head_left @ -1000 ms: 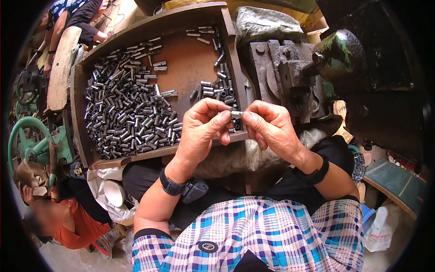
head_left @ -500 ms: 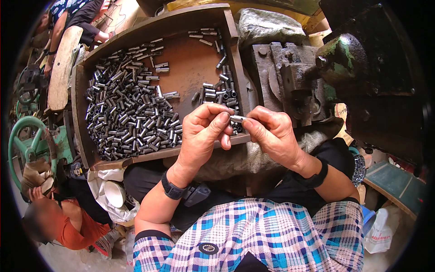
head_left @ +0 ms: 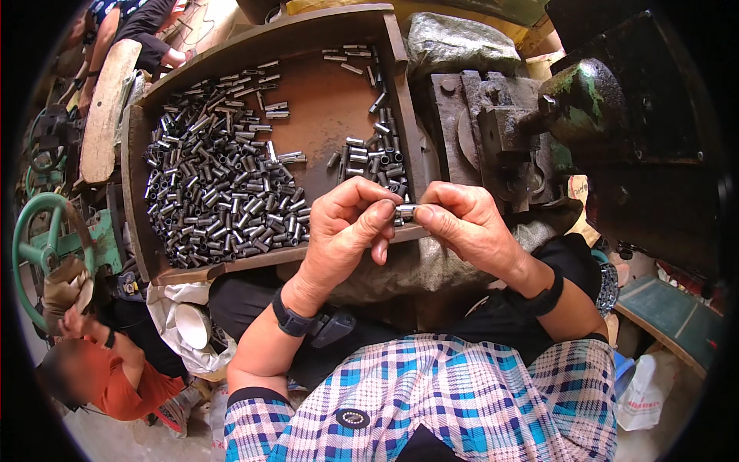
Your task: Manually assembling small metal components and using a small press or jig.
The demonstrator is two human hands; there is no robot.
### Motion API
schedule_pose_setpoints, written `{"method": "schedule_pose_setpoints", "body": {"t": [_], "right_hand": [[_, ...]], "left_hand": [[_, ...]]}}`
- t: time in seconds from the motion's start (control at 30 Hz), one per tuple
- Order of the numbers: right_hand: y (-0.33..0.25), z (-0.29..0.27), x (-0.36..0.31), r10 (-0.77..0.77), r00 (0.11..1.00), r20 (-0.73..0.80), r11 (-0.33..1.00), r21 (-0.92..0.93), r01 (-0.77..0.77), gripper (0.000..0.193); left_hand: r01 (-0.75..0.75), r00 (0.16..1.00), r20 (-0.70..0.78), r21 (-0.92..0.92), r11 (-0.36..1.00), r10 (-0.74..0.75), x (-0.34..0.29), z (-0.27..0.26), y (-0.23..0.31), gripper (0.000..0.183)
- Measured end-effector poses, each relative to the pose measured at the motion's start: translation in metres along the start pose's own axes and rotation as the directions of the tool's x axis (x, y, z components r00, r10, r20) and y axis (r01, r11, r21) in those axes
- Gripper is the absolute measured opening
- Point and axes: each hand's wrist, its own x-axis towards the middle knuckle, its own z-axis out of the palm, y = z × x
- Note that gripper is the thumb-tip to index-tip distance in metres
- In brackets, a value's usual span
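A short shiny metal tube (head_left: 405, 210) is pinched by its two ends between my hands, above the near right edge of the wooden tray (head_left: 277, 260). The thumb and forefinger of my left hand (head_left: 350, 219) grip one end. At the other end, the thumb and fingers of my right hand (head_left: 462, 223) close on it. Beneath and beyond the hands, the tray carries a large heap of similar metal tubes (head_left: 223, 185) on its left side. A smaller group of tubes (head_left: 377, 158) lies along the right wall.
Right of the tray stands a greasy metal machine fixture (head_left: 500, 115) with a rounded green-and-black housing (head_left: 581, 100). A green handwheel (head_left: 50, 239) is at the far left. Below it sits a person in an orange top (head_left: 138, 385). A white bag (head_left: 185, 323) hangs by the tray's near left corner.
My hands stay nearly in place, and the held tube has tilted slightly to lie more level. The person in orange has moved a hand at lower left.
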Motion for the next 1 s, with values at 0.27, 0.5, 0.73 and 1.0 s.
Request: {"method": "schedule_pose_setpoints", "body": {"t": [0.27, 0.5, 0.73, 1.0], "right_hand": [[0.0, 0.003, 0.002, 0.118, 0.984, -0.131, 0.976, 0.2, -0.09, 0.026], [0.006, 0.013, 0.0, -0.005, 0.971, -0.237, 0.997, 0.071, 0.022, 0.024], [0.015, 0.021, -0.002, -0.207, 0.934, -0.291, 0.969, -0.192, 0.155, 0.02], [0.017, 0.02, 0.0, -0.024, 0.961, -0.277, 0.99, 0.126, 0.061, 0.021]], "left_hand": [[0.043, 0.997, -0.058, -0.053, 0.998, -0.046, 0.004, 0.006, -0.007, 0.016], [-0.046, 0.991, -0.129, -0.072, 0.996, 0.037, 0.002, 0.012, -0.015, 0.017], [-0.096, 0.983, -0.166, -0.103, 0.99, 0.078, 0.0, 0.015, -0.017, 0.018], [-0.089, 0.985, -0.158, -0.141, 0.986, 0.066, 0.001, 0.015, -0.02, 0.017]]}}
